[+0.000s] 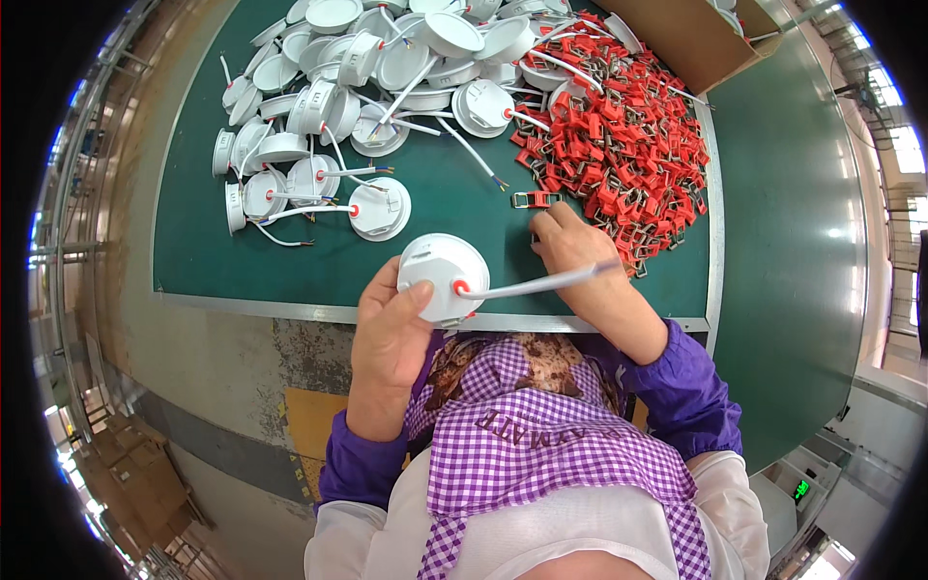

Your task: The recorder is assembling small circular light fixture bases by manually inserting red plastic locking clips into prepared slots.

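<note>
My left hand grips a round white lamp housing by its rim, just above the near table edge. A white cable leaves the housing through a red grommet and crosses over my right hand. My right hand rests on the green table mat with its fingers curled at the edge of a pile of red clips with metal springs. One single red clip lies just beyond its fingertips. Whether the right fingers pinch a clip is hidden.
A heap of white round lamp housings with cables covers the far left of the green mat. A brown cardboard box stands at the far right. The table's metal edge runs below the housing.
</note>
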`<state>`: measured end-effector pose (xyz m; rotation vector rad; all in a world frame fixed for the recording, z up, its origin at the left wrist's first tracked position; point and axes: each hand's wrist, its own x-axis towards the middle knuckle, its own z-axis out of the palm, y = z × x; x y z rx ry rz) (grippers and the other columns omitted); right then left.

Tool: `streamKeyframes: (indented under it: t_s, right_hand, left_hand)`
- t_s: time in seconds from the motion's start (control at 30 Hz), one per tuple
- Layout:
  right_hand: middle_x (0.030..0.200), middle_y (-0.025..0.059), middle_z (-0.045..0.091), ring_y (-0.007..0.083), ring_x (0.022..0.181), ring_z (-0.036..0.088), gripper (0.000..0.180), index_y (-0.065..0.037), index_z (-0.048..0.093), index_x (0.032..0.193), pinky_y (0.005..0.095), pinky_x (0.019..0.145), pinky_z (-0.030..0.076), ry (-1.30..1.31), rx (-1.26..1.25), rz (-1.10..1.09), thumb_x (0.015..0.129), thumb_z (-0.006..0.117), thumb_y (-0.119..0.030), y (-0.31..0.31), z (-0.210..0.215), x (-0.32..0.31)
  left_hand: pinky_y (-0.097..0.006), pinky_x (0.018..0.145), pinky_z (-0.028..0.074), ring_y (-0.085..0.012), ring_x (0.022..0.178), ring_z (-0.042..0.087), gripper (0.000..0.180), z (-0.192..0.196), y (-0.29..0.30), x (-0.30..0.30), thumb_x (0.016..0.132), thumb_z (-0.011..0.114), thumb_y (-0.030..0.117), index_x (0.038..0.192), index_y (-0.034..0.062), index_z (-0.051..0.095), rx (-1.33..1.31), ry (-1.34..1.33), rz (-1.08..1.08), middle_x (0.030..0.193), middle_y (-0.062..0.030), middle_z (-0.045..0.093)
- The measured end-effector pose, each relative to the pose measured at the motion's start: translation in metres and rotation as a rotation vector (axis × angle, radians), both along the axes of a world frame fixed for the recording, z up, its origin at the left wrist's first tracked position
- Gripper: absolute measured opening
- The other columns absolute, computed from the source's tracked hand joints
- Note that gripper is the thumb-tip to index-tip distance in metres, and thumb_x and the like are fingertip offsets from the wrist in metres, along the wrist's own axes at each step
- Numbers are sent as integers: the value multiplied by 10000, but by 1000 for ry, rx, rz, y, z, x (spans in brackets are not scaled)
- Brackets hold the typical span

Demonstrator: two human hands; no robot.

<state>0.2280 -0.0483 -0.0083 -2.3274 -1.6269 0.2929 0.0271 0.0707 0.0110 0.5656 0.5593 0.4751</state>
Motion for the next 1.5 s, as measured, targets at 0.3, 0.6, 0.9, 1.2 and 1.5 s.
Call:
streamKeyframes:
  t_s: [0.3, 0.6, 0.9, 1.2, 1.5]
  right_hand:
    - [830, 60, 647, 112, 693, 641, 235, 42, 581, 1110, 246, 617, 515, 921, 169, -253, 888, 645, 1, 5, 30, 21]
    - [879, 55, 693, 99, 743, 656, 170, 10, 670, 1063, 223, 662, 529, 1183, 465, -290, 913, 672, -71, 1, 22, 21]
    - [846, 89, 685, 172, 747, 660, 117, 24, 678, 988, 285, 649, 514, 847, 425, -181, 886, 671, -32, -9, 37, -2]
    - [843, 134, 649, 278, 713, 656, 125, 3, 636, 987, 350, 604, 523, 401, 514, -86, 862, 649, 11, -12, 38, -21]
    - [824, 135, 648, 282, 718, 671, 175, -6, 618, 1007, 347, 599, 527, 403, 525, -134, 844, 635, 53, -15, 28, -29]
  left_hand:
    - [-455, 770, 580, -321, 1023, 655, 463, -11, -9, 8, 889, 606, 42, 1320, 44, 437, -113, 28, -109, 1181, -172, 603]
    - [-248, 680, 530, -119, 901, 650, 386, -5, -16, 29, 850, 664, -10, 1205, 1, 514, 295, 204, -181, 1067, -76, 653]
    - [-259, 827, 527, -109, 944, 633, 361, -6, -21, 43, 858, 688, -1, 1179, -14, 524, 477, 233, -129, 1059, -70, 640]
    - [-267, 768, 512, -124, 902, 635, 351, -18, -27, 46, 857, 688, 63, 1175, -11, 559, 711, 305, -52, 1017, -84, 663]
    - [-286, 701, 515, -139, 818, 652, 343, -3, -20, 47, 846, 703, 81, 1162, 16, 586, 994, 369, -105, 928, -107, 682]
